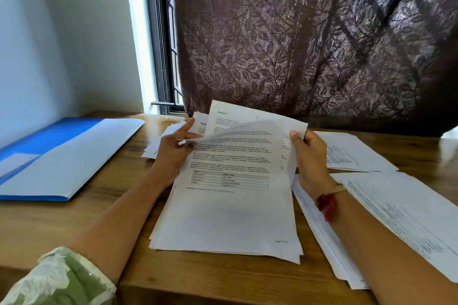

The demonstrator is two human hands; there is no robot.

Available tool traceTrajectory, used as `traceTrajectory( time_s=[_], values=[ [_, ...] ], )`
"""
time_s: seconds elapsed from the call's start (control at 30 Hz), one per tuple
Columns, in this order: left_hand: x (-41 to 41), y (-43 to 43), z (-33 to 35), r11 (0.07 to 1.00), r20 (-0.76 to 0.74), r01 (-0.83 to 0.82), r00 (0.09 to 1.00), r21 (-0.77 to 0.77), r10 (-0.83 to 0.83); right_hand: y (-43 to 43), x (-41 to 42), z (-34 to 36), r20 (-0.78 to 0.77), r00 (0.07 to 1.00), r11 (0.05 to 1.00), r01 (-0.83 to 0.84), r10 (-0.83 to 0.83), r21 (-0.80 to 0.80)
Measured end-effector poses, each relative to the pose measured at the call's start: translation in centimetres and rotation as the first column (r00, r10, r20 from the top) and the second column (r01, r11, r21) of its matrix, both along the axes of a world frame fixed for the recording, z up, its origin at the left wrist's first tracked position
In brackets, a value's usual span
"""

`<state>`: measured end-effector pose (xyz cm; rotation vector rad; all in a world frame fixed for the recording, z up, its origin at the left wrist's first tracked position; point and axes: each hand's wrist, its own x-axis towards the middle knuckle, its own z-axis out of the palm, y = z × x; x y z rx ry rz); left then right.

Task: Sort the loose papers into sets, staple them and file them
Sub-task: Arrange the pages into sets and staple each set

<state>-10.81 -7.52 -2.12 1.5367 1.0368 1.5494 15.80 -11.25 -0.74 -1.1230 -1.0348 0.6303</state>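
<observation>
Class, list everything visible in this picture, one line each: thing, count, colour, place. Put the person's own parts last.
table: one, brown, beneath everything
folder: one, blue, table's left
centre papers: one stack, white, table's middle
side papers: at least two piles, white, table's right
curtain: one, brown patterned, behind table
window: one, dark frame, left of curtain
bracelet: one, red, right wrist
sleeve: one, green-white, left arm
left hand: one, grips centre papers' left edge
right hand: one, grips their right edge

Forearms reach forward; left hand [173, 152] and right hand [309, 156] pinch raised sheets [247, 153].
</observation>
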Motion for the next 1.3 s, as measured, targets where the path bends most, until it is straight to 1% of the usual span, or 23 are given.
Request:
traceTrajectory(
  time_s=[0.07,0.13,0.2,0.3,0.37,0.43,0.57,0.7,0.77,0.8,0.83,0.87,0.9,0.93,0.97,1.0,1.03,1.07,1.1,1.13,1.17,1.23,1.3],
  values=[
    [0.1,-0.3,0.0,0.999,0.003,0.040,0.999,-0.019,-0.040,0.1,0.1,0.1,-0.070,0.997,0.997,-0.028,0.023,-0.074],
    [0.2,-0.5,-0.1,0.996,-0.017,0.089,0.996,0.025,-0.089,0.1,0.1,0.3,-0.139,0.988,0.992,-0.078,0.064,-0.102],
    [-0.1,-0.4,-0.3,0.989,-0.058,0.118,0.992,0.089,-0.113,0.1,0.1,0.6,-0.176,0.979,0.985,-0.128,0.106,-0.119],
    [-0.5,0.2,-0.4,0.988,-0.092,0.064,0.995,0.143,-0.051,0.2,0.1,0.7,-0.210,0.968,0.976,-0.167,0.135,-0.141],
    [-0.5,0.2,-0.2,0.990,-0.071,0.064,0.996,0.124,-0.056,0.2,0.1,0.5,-0.262,0.954,0.970,-0.188,0.144,-0.152],
    [-0.5,0.1,0.0,0.996,-0.061,0.071,0.996,0.054,-0.068,0.0,0.0,0.5,-0.297,0.942,0.964,-0.210,0.155,-0.165],
    [0.0,-0.4,0.1,0.997,-0.090,0.066,0.994,-0.028,-0.068,-0.3,-0.4,0.5,-0.320,0.918,0.951,-0.284,0.234,-0.119],
    [-0.3,-0.3,0.1,0.997,-0.032,0.076,0.997,-0.019,-0.077,-0.6,-0.4,0.8,-0.286,0.895,0.925,-0.375,0.343,-0.065],
    [-0.4,-0.3,0.0,0.997,0.026,0.073,0.997,-0.022,-0.072,-0.7,0.1,1.2,-0.330,0.852,0.898,-0.439,0.407,-0.027],
    [-0.4,-0.2,0.0,0.998,0.054,0.064,0.997,-0.024,-0.063,-0.6,0.4,1.4,-0.373,0.836,0.896,-0.443,0.403,-0.024],
    [-0.5,-0.2,-0.1,0.998,0.074,0.054,0.996,-0.023,-0.052,-0.5,0.8,1.5,-0.385,0.850,0.912,-0.407,0.360,-0.047],
    [-0.5,-0.2,0.0,0.998,0.082,0.051,0.995,-0.022,-0.049,-0.4,1.0,1.4,-0.367,0.881,0.934,-0.348,0.299,-0.074],
    [-0.6,-0.2,0.0,0.998,0.086,0.054,0.995,-0.021,-0.053,-0.2,1.2,1.2,-0.285,0.934,0.958,-0.259,0.216,-0.122],
    [-0.6,-0.1,0.1,0.998,0.098,0.063,0.993,-0.027,-0.060,0.1,1.4,0.8,-0.156,0.976,0.971,-0.177,0.152,-0.162],
    [-0.5,-0.2,0.2,0.996,0.115,0.076,0.991,-0.036,-0.072,0.2,1.6,0.3,-0.033,0.990,0.972,-0.138,0.134,-0.188],
    [-0.4,-0.4,0.3,0.995,0.130,0.091,0.988,-0.047,-0.084,0.3,1.6,-0.3,0.030,0.987,0.966,-0.147,0.157,-0.215],
    [-0.2,-0.5,0.4,0.993,0.139,0.103,0.986,-0.054,-0.095,0.4,1.5,-0.6,0.029,0.982,0.954,-0.174,0.187,-0.245],
    [-0.1,-0.6,0.5,0.992,0.146,0.112,0.984,-0.058,-0.103,0.6,1.2,-0.8,-0.007,0.980,0.948,-0.192,0.197,-0.253],
    [0.0,-0.6,0.5,0.992,0.146,0.112,0.984,-0.060,-0.103,0.7,0.9,-0.8,-0.043,0.982,0.951,-0.186,0.181,-0.245],
    [0.1,-0.7,0.6,0.992,0.143,0.106,0.985,-0.060,-0.097,0.7,0.5,-0.7,-0.067,0.989,0.965,-0.146,0.134,-0.219],
    [0.0,-0.6,0.5,0.993,0.141,0.102,0.986,-0.063,-0.092,0.6,0.2,-0.5,-0.050,0.996,0.977,-0.081,0.073,-0.196],
    [0.0,-0.6,0.5,0.989,0.154,0.125,0.982,-0.078,-0.112,0.5,0.0,-0.4,0.077,0.996,0.991,0.046,-0.036,-0.126],
    [0.0,-0.7,0.4,0.984,0.170,0.159,0.975,-0.075,-0.144,0.5,0.1,-0.5,0.149,0.985,0.994,0.094,-0.085,-0.052]
  ],
)
